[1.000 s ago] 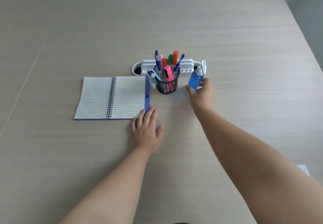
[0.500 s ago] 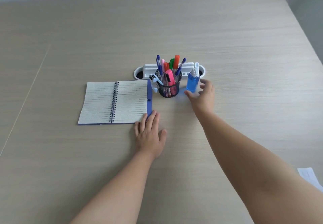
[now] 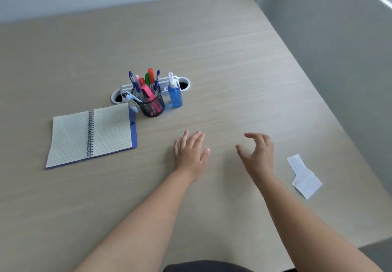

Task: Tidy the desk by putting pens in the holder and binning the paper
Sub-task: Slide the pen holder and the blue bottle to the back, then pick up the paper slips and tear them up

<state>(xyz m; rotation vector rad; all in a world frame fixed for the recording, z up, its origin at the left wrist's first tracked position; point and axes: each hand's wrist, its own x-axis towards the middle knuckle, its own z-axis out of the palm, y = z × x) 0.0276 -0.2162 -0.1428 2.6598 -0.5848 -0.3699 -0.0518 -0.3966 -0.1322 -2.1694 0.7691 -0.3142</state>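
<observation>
1. The right hand (image 3: 259, 157) hovers at centre right of the frame, fingers curled loosely and spread, grasping nothing.
2. The left hand (image 3: 191, 152) lies flat on the desk (image 3: 233, 59) near the centre, fingers extended, also empty.
3. The paper (image 3: 304, 176), a small white folded slip with faint print, lies on the desk at the right edge of the frame, near the right hand but apart from it.
4. It looks thin, light and limp; one end seems slightly lifted at the fold. I judge that a pinch at that raised fold or edge would be easiest, since a flat sheet is hard to lift off a smooth top; sliding it to the desk edge would also work.
5. The pens (image 3: 148, 85) stand upright in the black mesh holder (image 3: 151, 106), upper left of centre; no loose pen shows.
6. A blue spray bottle (image 3: 175, 95) stands just right of the holder; an open spiral notebook (image 3: 91, 132) lies at the left.
7. No bin is in view.
</observation>
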